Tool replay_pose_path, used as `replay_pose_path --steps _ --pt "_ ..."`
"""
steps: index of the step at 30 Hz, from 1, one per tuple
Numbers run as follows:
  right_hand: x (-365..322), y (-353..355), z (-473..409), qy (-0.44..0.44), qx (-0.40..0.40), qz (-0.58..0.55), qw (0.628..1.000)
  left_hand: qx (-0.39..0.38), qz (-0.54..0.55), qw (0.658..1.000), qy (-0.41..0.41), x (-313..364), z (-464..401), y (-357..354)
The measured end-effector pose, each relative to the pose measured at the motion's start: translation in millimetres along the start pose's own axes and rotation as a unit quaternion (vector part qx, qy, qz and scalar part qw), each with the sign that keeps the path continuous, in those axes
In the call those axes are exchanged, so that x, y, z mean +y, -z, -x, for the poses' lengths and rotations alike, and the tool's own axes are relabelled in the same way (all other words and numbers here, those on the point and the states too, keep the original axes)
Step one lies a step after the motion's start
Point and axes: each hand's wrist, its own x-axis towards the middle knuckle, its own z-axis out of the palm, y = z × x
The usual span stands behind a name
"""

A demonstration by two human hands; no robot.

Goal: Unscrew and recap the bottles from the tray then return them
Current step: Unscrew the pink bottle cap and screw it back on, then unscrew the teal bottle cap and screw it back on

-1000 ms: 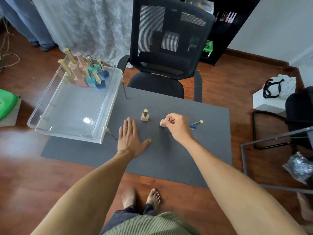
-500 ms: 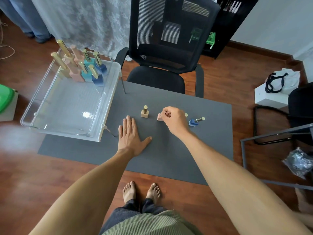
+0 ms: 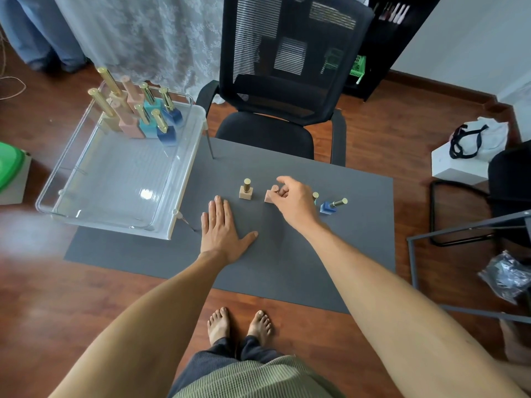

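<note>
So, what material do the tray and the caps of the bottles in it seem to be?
The tray looks like clear glossy plastic: the floor shows through its walls and light glints on its base. The bottle caps look like shiny gold metal or metallised plastic, with bright highlights along them; the picture cannot settle which.

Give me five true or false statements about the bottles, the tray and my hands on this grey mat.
1. The left hand lies flat on the grey mat. True.
2. The right hand is at the pink square bottle. True.
3. The clear plastic tray holds no bottles. False: several stand in its far corner.
4. The blue bottle with the gold cap stands upright. False: it lies tipped over.
5. The beige bottle with the gold cap stands upright on the mat. True.
</note>
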Motion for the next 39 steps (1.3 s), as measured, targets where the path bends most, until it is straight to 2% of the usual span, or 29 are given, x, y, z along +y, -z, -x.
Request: replay_pose_path --steps 7,14,17,23,30,39 --pt "19.0 -6.1 38.0 -0.017 0.053 -0.04 0.998 -0.006 0.004 1.0 0.002 1.1 2.0 3.0" --pt "62.3 -6.1 77.1 -0.108 0.144 -0.103 0.978 -0.007 0.004 1.0 -0.003 1.0 2.5 5.9" --pt "69.6 2.3 70.9 -0.133 0.127 -0.123 0.975 -0.005 0.002 1.0 -0.004 -0.4 3.3 5.5" --pt "74.4 8.6 43.0 -0.168 0.035 -0.126 0.977 -0.008 0.003 1.0 -0.009 -0.1 4.3 6.6" --pt "74.8 4.1 25.8 -0.178 0.063 -0.158 0.969 -0.018 0.001 1.0 -0.025 -5.6 4.8 8.1" --pt "60.6 12.5 36.3 -0.167 0.04 -0.144 0.975 -0.062 0.007 0.997 -0.033 -5.9 5.0 28.3"
